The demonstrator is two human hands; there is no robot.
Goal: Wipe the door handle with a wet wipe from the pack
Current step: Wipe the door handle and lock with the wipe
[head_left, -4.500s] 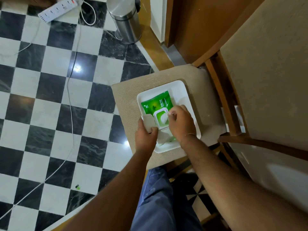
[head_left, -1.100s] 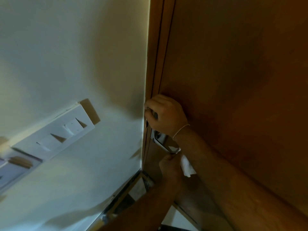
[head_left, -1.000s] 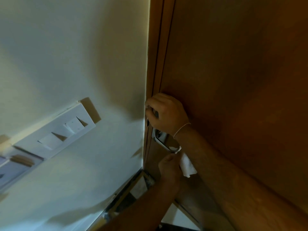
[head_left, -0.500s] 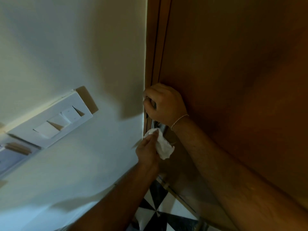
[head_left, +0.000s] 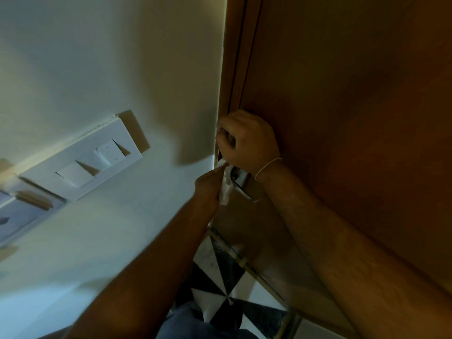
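A brown wooden door [head_left: 342,99] fills the right side of the view. Its metal handle [head_left: 241,182] shows just below my right hand [head_left: 247,140], which is closed around the handle's upper part at the door's edge. My left hand [head_left: 208,189] holds a crumpled white wet wipe [head_left: 226,185] and presses it against the left side of the handle. The upper part of the handle is hidden under my right hand. The wipe pack is out of view.
A cream wall [head_left: 110,69] lies left of the door, with a white switch plate [head_left: 83,160] mounted on it. Black-and-white checkered floor [head_left: 220,289] shows below between my forearms, along with my blue trouser leg [head_left: 190,321].
My left hand has brought the wipe from below the handle up against its left side. My right hand has kept its grip on the handle. Earlier, both hands were at the wipe pack.
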